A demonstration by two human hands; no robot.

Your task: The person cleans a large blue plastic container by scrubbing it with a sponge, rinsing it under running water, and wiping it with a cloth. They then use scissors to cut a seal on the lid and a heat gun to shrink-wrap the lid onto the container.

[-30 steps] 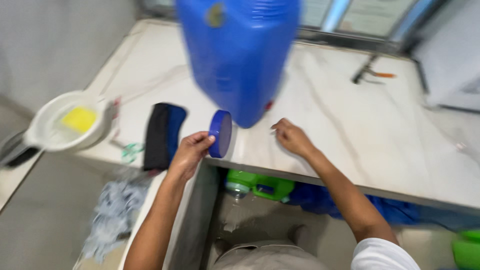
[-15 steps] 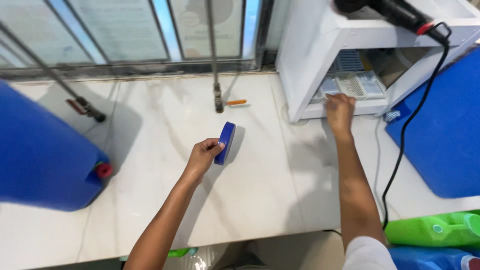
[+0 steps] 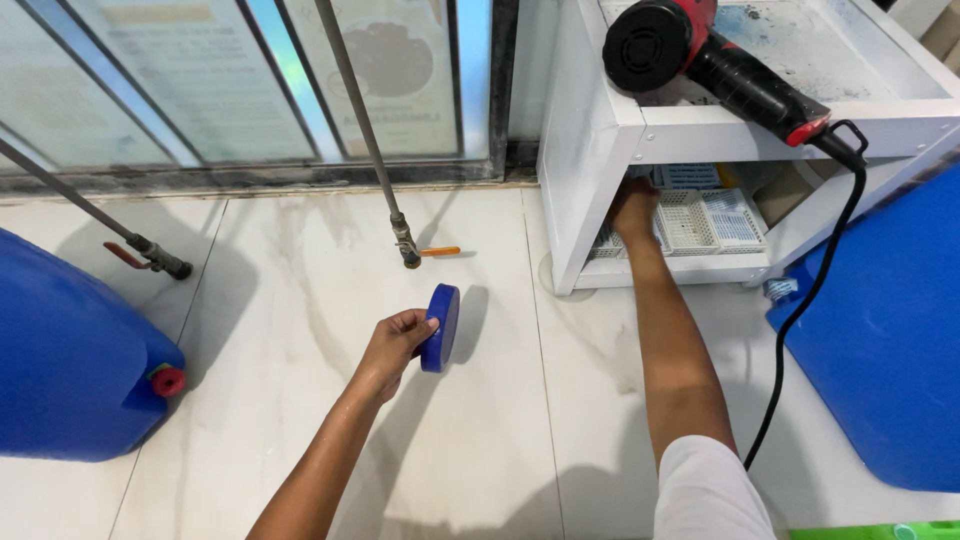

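Lid sits mid-tabletop, in the left hand; jug far left, shelf unit right, heat gun on top, right hand inside by baskets.

A pale marble worktop carries a big blue jug at the left edge and another blue jug at the right. A white shelf unit stands at the back right, with a red and black heat gun on top and white baskets on its lower shelf.

Bright daylight, sharp, soft shadows
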